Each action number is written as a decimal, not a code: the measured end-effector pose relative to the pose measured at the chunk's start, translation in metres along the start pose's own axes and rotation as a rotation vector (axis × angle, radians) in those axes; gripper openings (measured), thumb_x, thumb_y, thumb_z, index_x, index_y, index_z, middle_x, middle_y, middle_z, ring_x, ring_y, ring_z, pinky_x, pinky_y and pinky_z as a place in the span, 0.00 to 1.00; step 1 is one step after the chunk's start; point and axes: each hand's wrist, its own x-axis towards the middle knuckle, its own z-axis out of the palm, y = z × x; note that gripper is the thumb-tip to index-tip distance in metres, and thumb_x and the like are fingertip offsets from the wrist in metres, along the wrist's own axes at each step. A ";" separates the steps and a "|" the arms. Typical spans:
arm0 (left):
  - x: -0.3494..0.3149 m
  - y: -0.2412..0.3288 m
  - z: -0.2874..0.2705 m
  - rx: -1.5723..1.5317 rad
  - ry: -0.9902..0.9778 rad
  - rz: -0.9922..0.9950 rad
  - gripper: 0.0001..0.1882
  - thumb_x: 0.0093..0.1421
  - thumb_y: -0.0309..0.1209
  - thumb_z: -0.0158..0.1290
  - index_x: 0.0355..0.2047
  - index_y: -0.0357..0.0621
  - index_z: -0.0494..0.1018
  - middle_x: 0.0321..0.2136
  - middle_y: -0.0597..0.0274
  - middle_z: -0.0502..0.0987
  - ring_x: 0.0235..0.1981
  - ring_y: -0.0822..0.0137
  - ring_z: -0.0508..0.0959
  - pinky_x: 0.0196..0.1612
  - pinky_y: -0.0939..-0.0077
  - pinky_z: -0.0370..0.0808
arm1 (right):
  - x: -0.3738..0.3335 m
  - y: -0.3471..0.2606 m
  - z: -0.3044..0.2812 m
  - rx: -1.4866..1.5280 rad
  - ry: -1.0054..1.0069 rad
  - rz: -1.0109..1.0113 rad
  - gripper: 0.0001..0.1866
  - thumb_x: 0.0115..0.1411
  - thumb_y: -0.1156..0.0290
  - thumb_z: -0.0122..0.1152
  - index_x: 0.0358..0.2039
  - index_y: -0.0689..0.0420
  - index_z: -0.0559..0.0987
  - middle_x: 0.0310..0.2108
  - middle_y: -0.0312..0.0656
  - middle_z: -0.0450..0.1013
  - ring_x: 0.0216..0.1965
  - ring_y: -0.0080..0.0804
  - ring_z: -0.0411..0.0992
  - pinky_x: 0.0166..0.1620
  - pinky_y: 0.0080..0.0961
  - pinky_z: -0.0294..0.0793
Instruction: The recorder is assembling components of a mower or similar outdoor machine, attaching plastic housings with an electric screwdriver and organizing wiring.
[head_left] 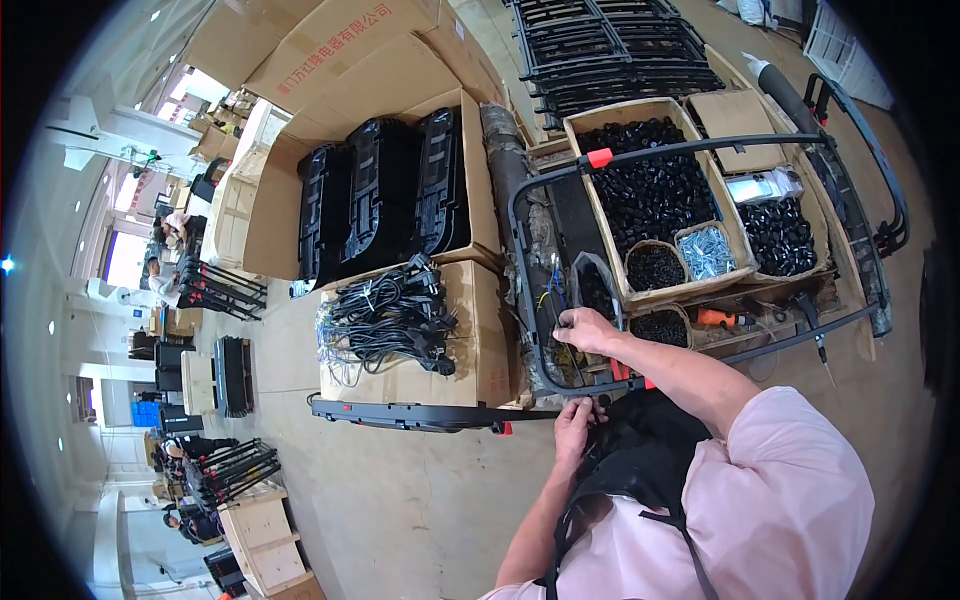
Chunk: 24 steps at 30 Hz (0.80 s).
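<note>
A long black tubular frame (700, 152) with red fittings lies across the workbench in front of me. My right hand (590, 332) is above the frame's near left corner, its fingers curled together; whatever is in them is too small to name. Below it, my left hand (572, 428) is closed at the frame's near end, against a small dark part that my fingers mostly hide. Beside my right hand is a clear plastic bag (592, 285) of dark pieces. A red part (622, 372) sits on the frame close to my right wrist.
Cardboard trays hold black plastic caps (640, 165), silver screws (706, 250) and dark screws (655, 268). An orange-handled tool (718, 318) lies near my right forearm. Left stand a box of black housings (380, 185) and bundled power cords (390, 312) on a carton. Several people work farther left.
</note>
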 end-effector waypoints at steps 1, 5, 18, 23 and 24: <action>-0.001 0.002 0.004 -0.006 0.015 -0.011 0.11 0.74 0.35 0.53 0.42 0.39 0.76 0.32 0.61 0.81 0.31 0.69 0.81 0.39 0.75 0.77 | -0.002 -0.002 -0.002 0.016 -0.042 0.058 0.20 0.63 0.56 0.67 0.45 0.62 0.83 0.32 0.53 0.81 0.35 0.41 0.81 0.43 0.40 0.77; 0.004 -0.002 0.002 0.029 0.036 0.016 0.11 0.74 0.35 0.53 0.44 0.39 0.77 0.34 0.60 0.82 0.32 0.68 0.82 0.38 0.75 0.78 | -0.009 -0.020 -0.008 -0.017 -0.208 0.158 0.21 0.63 0.55 0.67 0.46 0.61 0.83 0.31 0.52 0.81 0.33 0.39 0.81 0.41 0.39 0.77; 0.003 -0.016 0.021 -0.117 0.148 0.025 0.10 0.73 0.34 0.54 0.43 0.39 0.77 0.35 0.59 0.83 0.32 0.67 0.84 0.36 0.75 0.77 | 0.001 -0.013 -0.013 -0.178 -0.326 0.094 0.31 0.64 0.52 0.66 0.60 0.60 0.79 0.58 0.58 0.76 0.61 0.52 0.75 0.64 0.40 0.71; 0.001 -0.020 0.021 -0.218 0.222 0.050 0.07 0.73 0.30 0.54 0.43 0.39 0.77 0.33 0.61 0.82 0.28 0.72 0.79 0.41 0.72 0.82 | 0.011 -0.011 -0.037 -0.096 -0.400 0.080 0.24 0.63 0.54 0.66 0.53 0.58 0.84 0.49 0.55 0.82 0.53 0.52 0.80 0.57 0.42 0.77; 0.000 -0.013 0.029 -0.235 0.219 0.043 0.07 0.73 0.30 0.54 0.43 0.39 0.77 0.33 0.61 0.82 0.28 0.72 0.79 0.41 0.72 0.82 | 0.017 -0.008 -0.056 -0.037 -0.451 0.136 0.21 0.62 0.56 0.66 0.49 0.57 0.86 0.44 0.54 0.83 0.49 0.52 0.81 0.54 0.43 0.79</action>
